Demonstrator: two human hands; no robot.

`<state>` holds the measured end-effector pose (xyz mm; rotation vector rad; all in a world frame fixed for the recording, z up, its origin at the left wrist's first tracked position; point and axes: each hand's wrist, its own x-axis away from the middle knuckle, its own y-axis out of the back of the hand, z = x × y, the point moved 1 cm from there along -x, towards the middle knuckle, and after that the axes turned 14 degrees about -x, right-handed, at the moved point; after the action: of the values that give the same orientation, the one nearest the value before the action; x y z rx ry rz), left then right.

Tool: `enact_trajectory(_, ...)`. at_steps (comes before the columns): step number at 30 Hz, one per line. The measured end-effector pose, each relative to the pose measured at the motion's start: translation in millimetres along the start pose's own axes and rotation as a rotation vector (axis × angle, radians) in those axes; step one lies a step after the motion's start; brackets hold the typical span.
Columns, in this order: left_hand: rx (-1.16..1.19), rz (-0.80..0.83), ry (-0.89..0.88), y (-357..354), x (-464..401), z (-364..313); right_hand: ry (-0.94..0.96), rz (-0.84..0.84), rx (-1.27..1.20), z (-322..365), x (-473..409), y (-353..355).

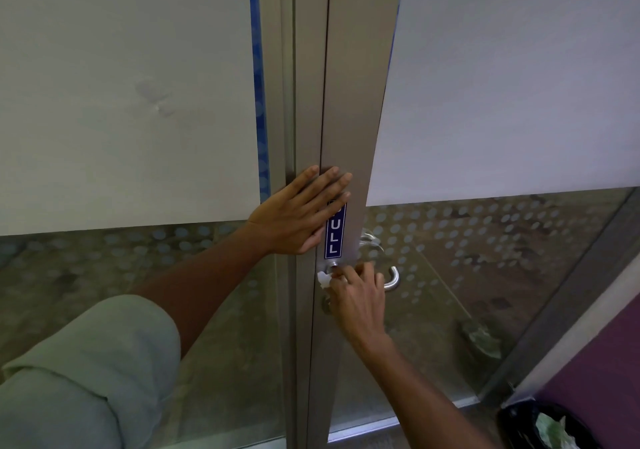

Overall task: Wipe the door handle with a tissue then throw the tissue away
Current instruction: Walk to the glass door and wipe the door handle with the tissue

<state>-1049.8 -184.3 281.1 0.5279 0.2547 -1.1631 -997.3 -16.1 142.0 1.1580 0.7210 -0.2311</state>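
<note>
With the right hand [356,296] pinching the tissue [323,279] against the door handle [389,280] and the left hand [301,211] flat-open, the small wad may slip free.

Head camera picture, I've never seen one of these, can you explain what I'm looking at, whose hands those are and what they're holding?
There is no machine here. A person wears a camera on the head, so the one picture looks forward and down along their own arms at a glass door with a metal frame.

The left hand lies flat and open against the frame, partly covering a blue PULL sign.

The right hand is closed around a white tissue and presses it against the base of the metal door handle, just below the sign. The handle's curved end sticks out to the right of the fingers.

At the bottom right corner stands a black bin with crumpled waste in it, probably where the tissue will go. The green sleeve belongs to the left arm.
</note>
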Motion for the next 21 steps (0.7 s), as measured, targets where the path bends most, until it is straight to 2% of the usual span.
enact_trajectory(8,0.015,0.005,0.006,-5.7,-0.2,-1.9,0.278,-0.134,-0.292,-47.9,30.8,0.7)
enact_trajectory(10,0.012,0.000,0.008,-6.5,-0.2,-2.6,0.286,-0.116,-0.307,-67.8,39.8,6.5)
enact_trajectory(13,0.003,-0.007,0.007,-7.4,0.3,-3.0,0.192,-0.086,-0.297,-103.0,49.9,20.9)
enact_trajectory(15,-0.005,-0.009,0.009,-7.5,0.3,-2.5,0.019,-0.097,-0.319,-122.1,47.9,30.0)
enact_trajectory(16,-0.010,-0.010,0.010,-7.4,0.3,-2.2,-0.137,-0.139,-0.394,-128.3,45.4,34.3)
enact_trajectory(19,-0.023,-0.016,0.012,-6.9,0.5,-2.6,-0.742,-0.328,-0.905,-135.9,34.1,44.1)
enact_trajectory(21,-0.026,-0.022,0.016,-6.4,0.3,-3.0,-0.979,-0.402,-1.135,-137.6,26.5,39.8)
